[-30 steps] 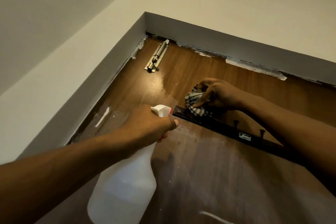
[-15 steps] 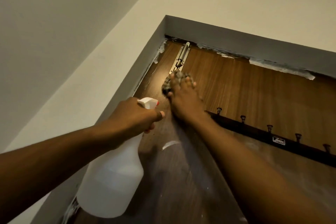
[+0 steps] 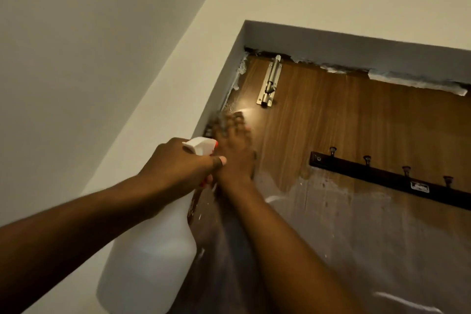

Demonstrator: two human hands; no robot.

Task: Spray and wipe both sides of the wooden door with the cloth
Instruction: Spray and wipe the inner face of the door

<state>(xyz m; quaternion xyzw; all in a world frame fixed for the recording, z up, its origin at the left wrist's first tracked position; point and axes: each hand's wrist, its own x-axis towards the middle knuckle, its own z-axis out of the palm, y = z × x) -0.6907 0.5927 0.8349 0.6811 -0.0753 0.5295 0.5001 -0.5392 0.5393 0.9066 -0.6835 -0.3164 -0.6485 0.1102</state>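
Note:
The wooden door (image 3: 331, 122) fills the right half of the head view, its lower part streaked and dull with wet film. My right hand (image 3: 235, 153), blurred by motion, presses a bunched grey striped cloth (image 3: 220, 123) flat against the door near its upper left edge, the fingers stretched over it. My left hand (image 3: 183, 163) grips the neck of a white spray bottle (image 3: 147, 262) with a red-tipped nozzle, held just left of the right wrist and close to the door edge.
A metal slide bolt (image 3: 271, 83) is fixed near the door's top left corner. A dark rail of coat hooks (image 3: 382, 181) runs across the door to the right. The grey door frame (image 3: 331, 43) with torn tape borders the top; white wall lies left.
My right hand swept the cloth from the hook rail up to the bolt, then down-left to the door's left edge. The spray bottle stayed in my left hand.

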